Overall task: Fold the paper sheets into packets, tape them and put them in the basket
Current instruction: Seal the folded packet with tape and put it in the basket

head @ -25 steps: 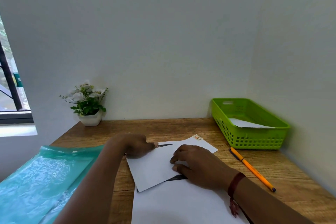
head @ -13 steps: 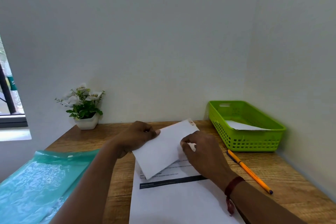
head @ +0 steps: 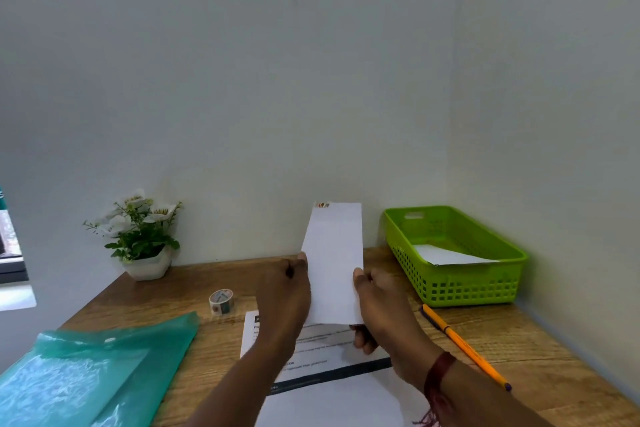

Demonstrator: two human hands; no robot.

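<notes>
The left hand (head: pixel 289 291) and right hand (head: pixel 377 305) pinch a folded white paper packet (head: pixel 334 263) upright. A small tape roll (head: pixel 221 302), orange pen (head: pixel 464 345) and green plastic basket (head: pixel 467 288) lie nearby.

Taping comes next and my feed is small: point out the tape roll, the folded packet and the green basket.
tape roll (head: pixel 221 303), head view, its printed outer side.
folded packet (head: pixel 334 260), head view, middle of its white face.
green basket (head: pixel 467 284), head view, its perforated front wall.

A small home or office desk nook: a wooden tabletop (head: pixel 519 347) in a plain wall corner, with a potted plant (head: pixel 140 236), pen (head: pixel 464 345), plastic folder (head: pixel 86 374) and window (head: pixel 10 246).
</notes>
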